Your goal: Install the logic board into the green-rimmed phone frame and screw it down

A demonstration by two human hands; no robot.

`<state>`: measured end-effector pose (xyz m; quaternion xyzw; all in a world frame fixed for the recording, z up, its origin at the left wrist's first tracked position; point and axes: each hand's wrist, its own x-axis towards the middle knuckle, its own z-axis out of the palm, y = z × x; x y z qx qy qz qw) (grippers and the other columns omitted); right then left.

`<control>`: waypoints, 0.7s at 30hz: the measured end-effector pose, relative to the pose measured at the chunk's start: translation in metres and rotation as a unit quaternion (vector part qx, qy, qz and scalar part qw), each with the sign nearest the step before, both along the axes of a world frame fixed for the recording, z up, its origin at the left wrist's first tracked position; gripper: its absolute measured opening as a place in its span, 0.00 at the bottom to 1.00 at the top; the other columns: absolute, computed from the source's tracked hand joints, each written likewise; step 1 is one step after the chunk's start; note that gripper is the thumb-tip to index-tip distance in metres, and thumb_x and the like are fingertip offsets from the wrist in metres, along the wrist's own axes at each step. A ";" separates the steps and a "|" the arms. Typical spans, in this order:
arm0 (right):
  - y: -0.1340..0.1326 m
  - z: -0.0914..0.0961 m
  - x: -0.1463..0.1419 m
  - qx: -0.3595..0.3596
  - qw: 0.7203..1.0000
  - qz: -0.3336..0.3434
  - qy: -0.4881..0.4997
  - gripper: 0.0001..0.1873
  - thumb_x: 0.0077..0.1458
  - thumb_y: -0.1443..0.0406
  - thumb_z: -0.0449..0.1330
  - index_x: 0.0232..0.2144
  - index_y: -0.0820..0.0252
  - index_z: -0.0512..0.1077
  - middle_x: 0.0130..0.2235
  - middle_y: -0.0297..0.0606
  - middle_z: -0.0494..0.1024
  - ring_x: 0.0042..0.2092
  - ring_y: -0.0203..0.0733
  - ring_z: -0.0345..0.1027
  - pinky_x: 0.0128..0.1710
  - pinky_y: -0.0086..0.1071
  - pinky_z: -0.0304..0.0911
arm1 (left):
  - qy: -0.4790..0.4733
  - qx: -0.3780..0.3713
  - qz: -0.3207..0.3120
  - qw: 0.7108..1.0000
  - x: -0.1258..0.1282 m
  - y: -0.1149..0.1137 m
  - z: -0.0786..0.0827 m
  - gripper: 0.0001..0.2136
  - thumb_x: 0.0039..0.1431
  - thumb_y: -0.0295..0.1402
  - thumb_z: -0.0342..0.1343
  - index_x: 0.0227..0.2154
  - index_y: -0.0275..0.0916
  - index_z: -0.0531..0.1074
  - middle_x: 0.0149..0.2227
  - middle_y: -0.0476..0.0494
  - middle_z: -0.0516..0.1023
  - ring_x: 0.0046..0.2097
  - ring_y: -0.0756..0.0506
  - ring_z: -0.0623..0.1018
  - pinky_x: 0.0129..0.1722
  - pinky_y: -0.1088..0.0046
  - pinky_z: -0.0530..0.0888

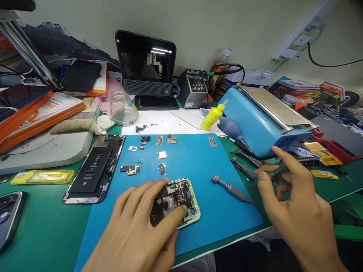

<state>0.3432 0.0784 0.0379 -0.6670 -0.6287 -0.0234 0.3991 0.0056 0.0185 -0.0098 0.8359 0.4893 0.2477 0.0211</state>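
My left hand (144,226) is closed around the lower side of an opened phone housing (193,206) with a pale green frame, its thumb and fingers on opposite edges. Inside, the logic board (181,192) and camera openings show. My right hand (297,204) is raised at the mat's right edge, fingers curled on a grey screwdriver (277,170), mostly hidden by the hand. Another grey screwdriver (231,187) lies on the blue mat (215,238) between my hands. Beyond the housing lie a camera module (145,139), a SIM tray (132,148) and several small metal shields (162,155).
Left of the mat lies a detached phone half with a black battery (92,172). Behind are a glass jar (123,107), a yellow bottle (212,116), a smart display (146,62) and a soldering station (193,88). A blue machine (252,121) stands at right.
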 end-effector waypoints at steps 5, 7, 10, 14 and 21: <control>0.005 0.011 -0.035 0.064 0.985 0.063 0.148 0.29 0.71 0.52 0.75 0.68 0.45 0.74 0.46 0.37 0.89 0.33 0.44 0.82 0.33 0.40 0.82 | -0.023 -0.027 -0.010 0.999 -0.002 0.001 0.001 0.21 0.84 0.33 0.55 0.70 0.64 0.79 0.78 0.42 0.73 0.76 0.31 0.75 0.64 0.40 0.88; 0.013 0.011 -0.055 0.047 0.977 0.113 0.176 0.25 0.75 0.54 0.73 0.66 0.46 0.70 0.48 0.35 0.90 0.37 0.44 0.88 0.39 0.40 0.88 | -0.039 -0.048 0.007 0.998 0.000 -0.002 0.006 0.21 0.85 0.32 0.54 0.69 0.63 0.80 0.78 0.42 0.73 0.76 0.31 0.75 0.66 0.41 0.87; 0.027 0.008 -0.079 -0.019 0.966 0.187 0.178 0.16 0.81 0.58 0.66 0.64 0.46 0.70 0.56 0.37 0.91 0.51 0.45 0.92 0.53 0.42 0.90 | -0.042 -0.060 0.009 0.997 0.003 -0.004 0.013 0.21 0.84 0.32 0.55 0.69 0.63 0.80 0.77 0.42 0.74 0.76 0.32 0.77 0.65 0.45 0.88; 0.045 0.006 -0.097 -0.057 0.955 0.257 0.134 0.08 0.83 0.64 0.60 0.59 0.48 0.73 0.61 0.39 0.89 0.61 0.47 0.89 0.63 0.46 0.86 | -0.037 -0.066 0.011 0.997 0.003 -0.004 0.015 0.21 0.84 0.33 0.56 0.70 0.61 0.80 0.76 0.41 0.76 0.74 0.31 0.78 0.64 0.45 0.89; 0.055 0.003 -0.102 -0.071 0.953 0.277 0.099 0.06 0.83 0.64 0.56 0.57 0.48 0.70 0.62 0.43 0.87 0.62 0.50 0.87 0.63 0.50 0.84 | -0.077 -0.069 0.016 0.994 0.005 -0.001 0.009 0.18 0.85 0.36 0.54 0.66 0.64 0.82 0.75 0.43 0.77 0.74 0.31 0.79 0.64 0.41 0.88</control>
